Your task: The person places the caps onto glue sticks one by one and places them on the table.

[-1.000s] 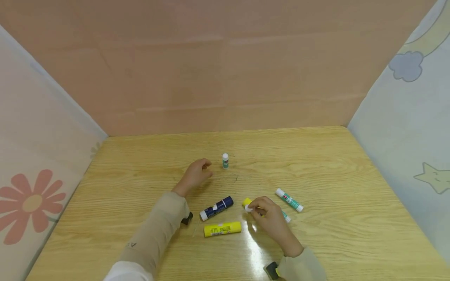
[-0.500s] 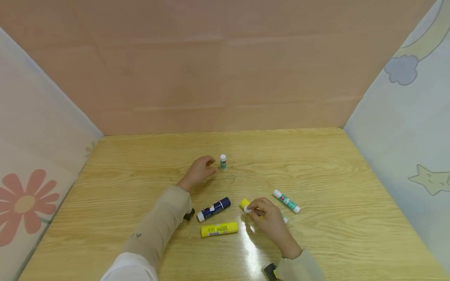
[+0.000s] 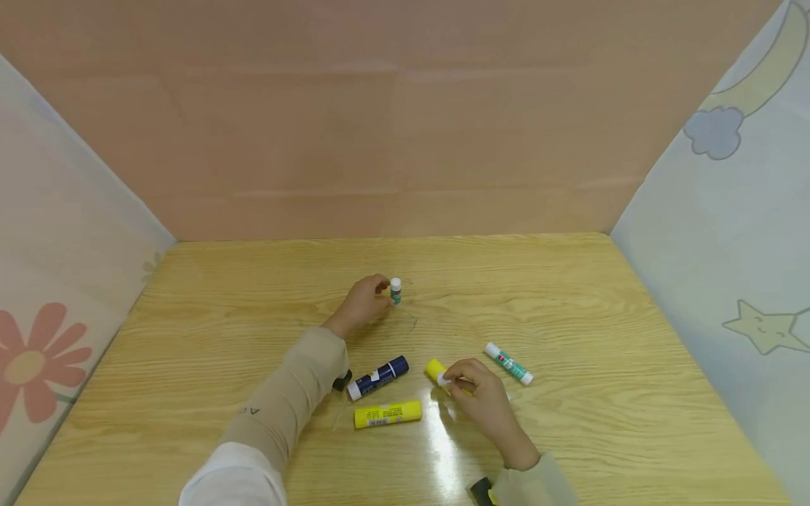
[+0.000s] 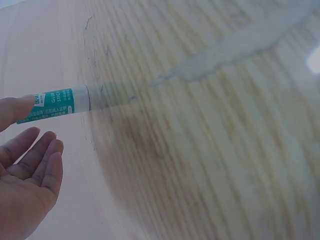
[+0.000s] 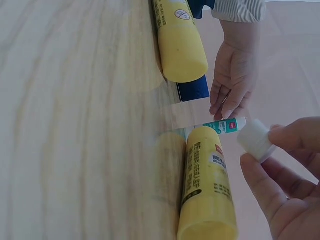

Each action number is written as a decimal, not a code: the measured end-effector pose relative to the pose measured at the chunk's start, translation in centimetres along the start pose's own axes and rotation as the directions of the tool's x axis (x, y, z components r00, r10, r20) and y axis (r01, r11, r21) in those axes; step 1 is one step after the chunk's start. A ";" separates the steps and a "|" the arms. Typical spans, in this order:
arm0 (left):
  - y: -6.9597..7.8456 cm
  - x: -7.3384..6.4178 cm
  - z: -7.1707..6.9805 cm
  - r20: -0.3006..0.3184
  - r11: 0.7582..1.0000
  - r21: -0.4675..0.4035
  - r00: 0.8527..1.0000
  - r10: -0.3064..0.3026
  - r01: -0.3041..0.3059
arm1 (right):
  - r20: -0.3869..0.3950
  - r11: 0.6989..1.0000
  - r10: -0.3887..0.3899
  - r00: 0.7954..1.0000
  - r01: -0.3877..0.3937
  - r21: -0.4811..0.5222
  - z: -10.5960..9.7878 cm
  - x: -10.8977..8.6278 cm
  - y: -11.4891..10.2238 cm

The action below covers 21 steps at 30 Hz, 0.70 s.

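A small green-and-white glue stick point(image 3: 395, 291) stands upright toward the back of the table. My left hand point(image 3: 365, 303) reaches it from the left, thumb and fingertips right at its side. In the left wrist view the thumb overlaps the top of this glue stick point(image 4: 55, 103), while the other fingers curve loosely apart from it. My right hand point(image 3: 481, 395) pinches a white cap point(image 5: 256, 141) between thumb and forefinger. Close beside that hand lies a yellow glue stick point(image 5: 207, 190), partly covered by the fingers in the head view.
A dark blue glue stick point(image 3: 377, 378) and another yellow glue stick point(image 3: 388, 414) lie between the forearms. Right of them is a green-and-white glue stick point(image 3: 509, 363) on its side. A further white end point(image 3: 509, 396) peeks out behind the right hand. Printed cloth walls surround the table point(image 3: 601, 316).
My left hand has moved right up to the upright glue stick, closing the gap between them. The right hand keeps pinching the white cap in about the same place. The view has shifted slightly.
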<state>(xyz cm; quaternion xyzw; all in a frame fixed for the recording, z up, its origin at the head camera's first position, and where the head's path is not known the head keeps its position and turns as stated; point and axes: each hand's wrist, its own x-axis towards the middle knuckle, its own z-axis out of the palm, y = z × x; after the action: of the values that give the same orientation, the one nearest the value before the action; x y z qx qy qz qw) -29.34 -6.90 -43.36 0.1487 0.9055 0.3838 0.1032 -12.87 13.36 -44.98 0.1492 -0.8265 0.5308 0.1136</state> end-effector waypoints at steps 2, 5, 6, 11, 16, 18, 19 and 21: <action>-0.1 0.1 0.1 -0.005 1.000 0.003 1.000 0.003 -0.003 | 0.004 1.000 -0.017 1.000 0.017 0.003 0.0 0.0 0.0; -0.1 0.2 0.1 -0.009 1.000 -0.001 1.000 0.005 -0.005 | 0.009 1.000 -0.020 1.000 0.020 0.017 -0.1 0.0 0.0; -0.1 0.2 0.2 -0.009 1.000 -0.005 1.000 0.005 -0.005 | 0.009 1.000 -0.016 1.000 0.015 0.018 -0.1 -0.1 0.0; 0.0 0.2 0.2 -0.008 1.000 -0.014 1.000 0.006 -0.006 | 0.005 1.000 0.019 1.000 -0.019 0.020 -0.2 -0.1 -0.1; 0.1 0.3 0.3 -0.015 1.000 -0.010 1.000 0.008 -0.008 | 0.001 0.999 0.030 1.000 -0.030 0.023 -0.3 -0.2 -0.1; 0.2 0.3 0.4 -0.016 1.000 -0.013 1.000 0.004 -0.004 | 0.000 0.999 0.026 1.000 -0.026 0.019 -0.3 -0.2 0.0; 0.3 0.3 0.4 -0.014 1.000 -0.015 1.000 0.005 -0.006 | -0.001 0.999 0.027 1.000 -0.027 0.018 -0.3 -0.2 0.0; 0.4 0.4 0.5 -0.011 1.000 -0.012 1.000 0.010 -0.011 | -0.005 0.999 0.029 1.000 -0.029 0.017 -0.4 -0.3 0.1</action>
<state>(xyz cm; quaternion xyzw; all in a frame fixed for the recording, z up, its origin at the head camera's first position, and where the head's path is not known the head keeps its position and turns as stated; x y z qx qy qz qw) -29.47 -6.19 -43.40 0.1507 0.9030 0.3905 0.0972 -12.62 13.78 -44.96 0.1368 -0.8238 0.5397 0.1066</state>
